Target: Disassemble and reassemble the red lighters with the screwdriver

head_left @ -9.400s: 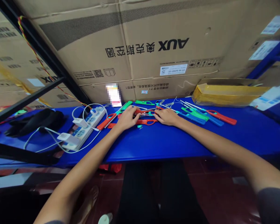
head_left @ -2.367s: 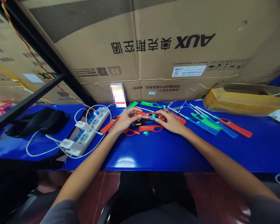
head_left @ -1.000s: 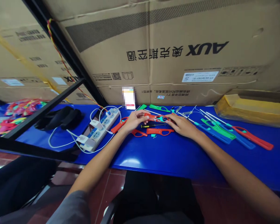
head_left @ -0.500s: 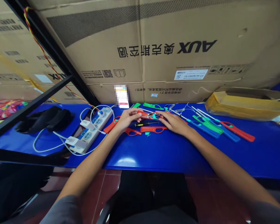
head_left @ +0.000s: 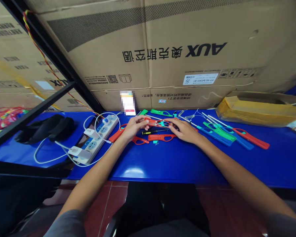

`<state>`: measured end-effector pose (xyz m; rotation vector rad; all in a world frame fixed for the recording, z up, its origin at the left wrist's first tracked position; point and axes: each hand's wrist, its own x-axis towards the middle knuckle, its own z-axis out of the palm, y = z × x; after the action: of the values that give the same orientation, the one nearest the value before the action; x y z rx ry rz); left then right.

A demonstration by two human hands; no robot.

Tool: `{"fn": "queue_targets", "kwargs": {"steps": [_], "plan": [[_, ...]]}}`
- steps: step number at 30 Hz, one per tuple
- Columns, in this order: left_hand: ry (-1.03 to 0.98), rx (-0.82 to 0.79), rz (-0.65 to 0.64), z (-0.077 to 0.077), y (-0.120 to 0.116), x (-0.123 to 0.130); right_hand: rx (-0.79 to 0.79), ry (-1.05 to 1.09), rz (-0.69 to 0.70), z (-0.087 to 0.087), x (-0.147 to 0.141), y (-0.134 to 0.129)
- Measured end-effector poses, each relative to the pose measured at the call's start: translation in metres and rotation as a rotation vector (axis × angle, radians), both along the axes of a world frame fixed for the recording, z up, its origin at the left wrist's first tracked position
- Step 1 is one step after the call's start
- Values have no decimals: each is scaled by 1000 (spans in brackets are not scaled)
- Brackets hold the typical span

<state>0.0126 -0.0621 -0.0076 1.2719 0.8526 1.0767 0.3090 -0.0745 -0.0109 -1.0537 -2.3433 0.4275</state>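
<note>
My left hand (head_left: 136,126) grips the left end of an opened red lighter casing (head_left: 153,122), thumb along its top. Small parts and a green piece (head_left: 163,123) show inside the casing. At its right end my right hand (head_left: 182,129) has thumb and fingers closed on the casing. Below it lie a yellow and black screwdriver (head_left: 148,132), a red casing half (head_left: 162,137) and a small green part (head_left: 155,142). Another red casing (head_left: 117,133) is beside my left wrist. Green casings (head_left: 161,113) lie behind the hands.
Blue, green and red long lighters (head_left: 253,138) lie to the right, before an open cardboard box (head_left: 259,110). A white power strip (head_left: 98,140) with plugs and cables stands left. A lit phone (head_left: 128,103) leans on the large carton (head_left: 162,29). Black straps (head_left: 45,128) lie far left.
The view has shifted slightly. My right hand's fingers have drawn back a little to the right, showing more of the casing's right end. My left hand keeps its hold.
</note>
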Motion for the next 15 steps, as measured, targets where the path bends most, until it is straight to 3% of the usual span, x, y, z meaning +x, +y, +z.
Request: {"fn": "queue_targets", "kwargs": {"steps": [10, 15], "plan": [[-5, -78, -44, -4, 0, 2, -18, -25, -28, -3, 1, 1], [166, 84, -58, -4, 0, 2, -70, -36, -27, -5, 1, 2]]}}
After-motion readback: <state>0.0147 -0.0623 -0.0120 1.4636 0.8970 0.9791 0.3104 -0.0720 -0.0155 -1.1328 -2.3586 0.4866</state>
